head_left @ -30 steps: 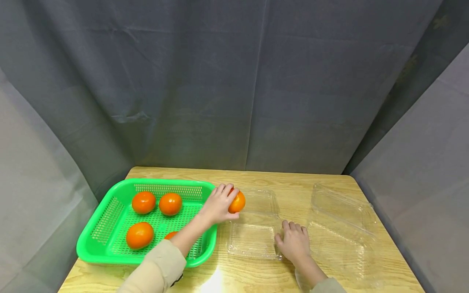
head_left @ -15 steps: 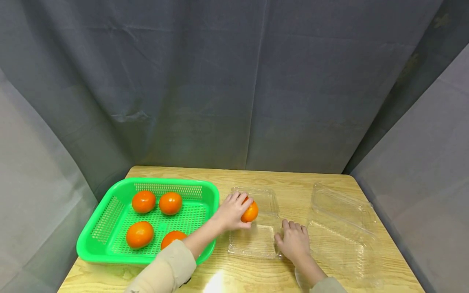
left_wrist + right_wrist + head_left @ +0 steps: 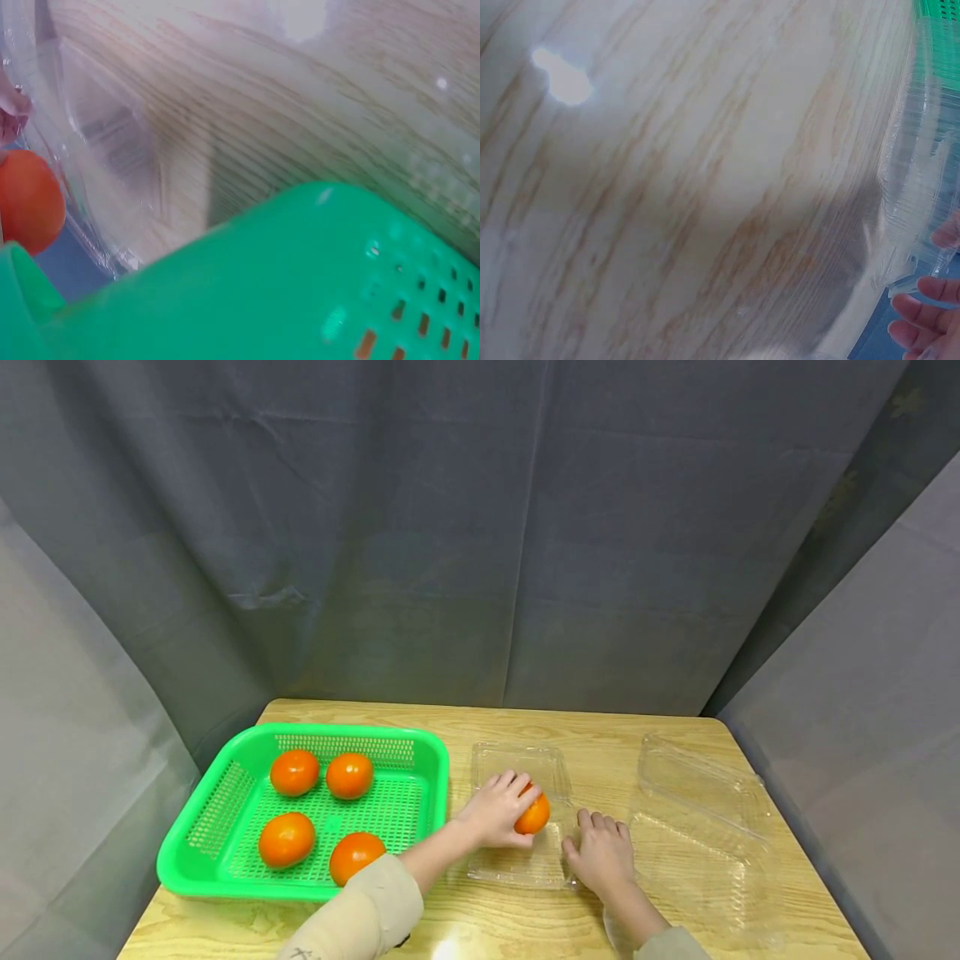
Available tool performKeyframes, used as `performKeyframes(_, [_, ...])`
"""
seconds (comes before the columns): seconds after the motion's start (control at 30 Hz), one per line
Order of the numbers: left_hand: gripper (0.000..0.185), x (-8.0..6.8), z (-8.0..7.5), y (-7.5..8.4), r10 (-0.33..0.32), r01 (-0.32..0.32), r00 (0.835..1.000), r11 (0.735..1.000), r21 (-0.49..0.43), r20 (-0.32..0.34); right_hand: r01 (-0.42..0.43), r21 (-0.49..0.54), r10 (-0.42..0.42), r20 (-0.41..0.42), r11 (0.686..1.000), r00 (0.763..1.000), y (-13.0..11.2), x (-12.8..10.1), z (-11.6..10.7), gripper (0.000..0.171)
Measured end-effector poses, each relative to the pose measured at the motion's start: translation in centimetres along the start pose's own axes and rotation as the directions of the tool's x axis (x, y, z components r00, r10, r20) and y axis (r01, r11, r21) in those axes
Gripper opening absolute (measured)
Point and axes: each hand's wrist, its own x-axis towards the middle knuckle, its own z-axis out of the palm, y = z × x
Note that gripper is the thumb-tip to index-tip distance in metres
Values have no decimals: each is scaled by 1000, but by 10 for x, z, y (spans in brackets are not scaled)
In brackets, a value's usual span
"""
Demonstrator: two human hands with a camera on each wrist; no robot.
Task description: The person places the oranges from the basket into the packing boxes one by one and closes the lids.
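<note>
In the head view my left hand (image 3: 498,810) holds a smooth round orange fruit (image 3: 534,815) over a clear plastic clamshell box (image 3: 517,866) lying unfolded. The left wrist view shows the fruit (image 3: 31,201) beside the box (image 3: 112,135); how far above the box it hangs cannot be told. My right hand (image 3: 600,856) rests at the box's right edge, its fingers loosely bent. In the right wrist view the thumb and fingers (image 3: 922,311) are apart near the clear plastic edge. Several similar fruits (image 3: 287,841) lie in a green basket (image 3: 168,860) at the left.
A second clear clamshell (image 3: 697,852) lies unfolded on the wooden table (image 3: 600,735) at the right. Part of another clear piece (image 3: 617,935) shows under the right forearm. Grey curtains (image 3: 480,568) hang behind and at both sides. The basket rim passes close to the left forearm.
My left hand has carried the fruit rightward and nearer to me, from beside the basket's rim to over the middle of the clear box. The right hand has stayed in place.
</note>
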Motion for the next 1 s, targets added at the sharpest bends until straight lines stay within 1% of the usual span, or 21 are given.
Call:
performKeyframes(0.2, [69, 4, 5, 9, 23, -24, 999, 1000, 19, 40, -4, -2, 4, 10, 1000, 1000, 0, 0, -1, 45])
performKeyframes(0.37, [72, 6, 10, 14, 30, -33, 996, 999, 30, 83, -9, -6, 9, -2, 1000, 1000, 0, 1, 0, 45])
performKeyframes(0.47, [73, 7, 13, 16, 31, -34, 992, 999, 26, 119, -7, -5, 7, -7, 1000, 1000, 0, 1, 1, 44])
performKeyframes(0.57, [74, 8, 15, 18, 37, -40, 990, 999, 16, 139, -4, -6, 4, -12, 1000, 1000, 1, 1, 2, 44])
performKeyframes(0.73, [71, 10, 19, 21, 51, -52, 989, 999, 1, 142, 5, -12, -5, -30, 1000, 1000, 2, 1, 5, 44])
performKeyframes(1.0, [70, 10, 27, 25, 59, -62, 989, 998, 18, 138, 12, -15, -13, -31, 1000, 999, 2, 1, 4, 45])
